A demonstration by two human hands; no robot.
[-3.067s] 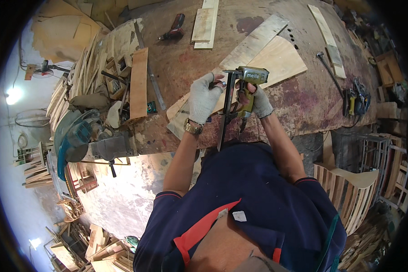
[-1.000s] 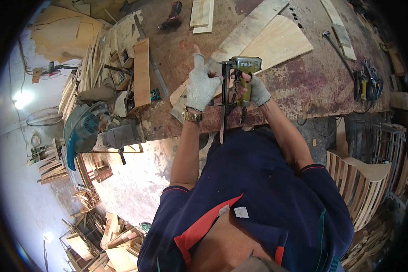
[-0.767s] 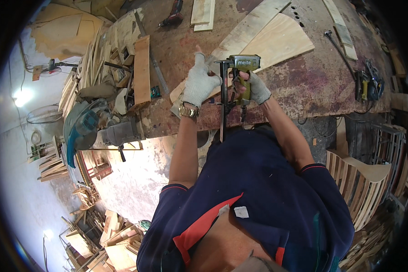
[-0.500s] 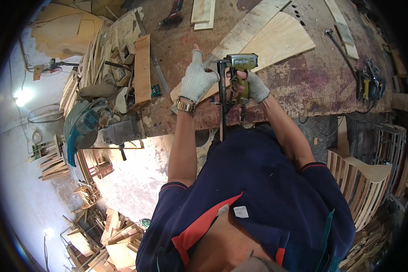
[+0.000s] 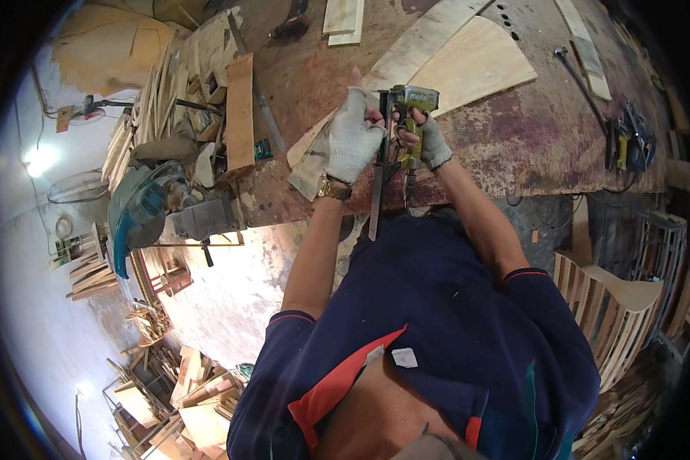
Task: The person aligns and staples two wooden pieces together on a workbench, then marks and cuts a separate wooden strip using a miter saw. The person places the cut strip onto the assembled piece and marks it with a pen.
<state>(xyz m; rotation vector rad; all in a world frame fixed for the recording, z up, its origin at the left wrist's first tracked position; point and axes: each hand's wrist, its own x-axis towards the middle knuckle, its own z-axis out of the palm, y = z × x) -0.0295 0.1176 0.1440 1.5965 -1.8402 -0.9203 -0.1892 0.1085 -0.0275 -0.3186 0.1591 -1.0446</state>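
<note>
Right hand: your gloved right hand [image 5: 431, 142] is clenched around the grip of the yellow-green nail gun [image 5: 408, 123], fingers wrapped fully about the handle.
Left hand: your gloved left hand [image 5: 353, 138] is mostly curled, its fingertips at the gun's dark magazine rail [image 5: 377, 180], its heel over the pale wood strip [image 5: 322, 149]; whether it grips the rail or only steadies it cannot be told. A gold wristwatch [image 5: 333, 188] sits on that wrist.
Tool position: the nail gun stands between your two hands, above the near edge of the workbench [image 5: 514, 146], just in front of your chest.
Tool axis: the gun's head lies at the far end, over the bench; the long magazine rail runs back toward you, past the bench edge and over your dark blue shirt [image 5: 437, 322].
Work surface: the bench top is worn, stained reddish brown, and carries a large fan-shaped plywood panel [image 5: 475, 65] just beyond the gun, a board set on edge [image 5: 239, 115] to your left, and loose offcuts.
Neighbouring machine: a teal circular saw [image 5: 142, 211] hangs at the left end of the bench.
Room: a workshop with a pale concrete floor [image 5: 230, 284]; curved slatted wooden frames [image 5: 613, 307] stand to your right.
</note>
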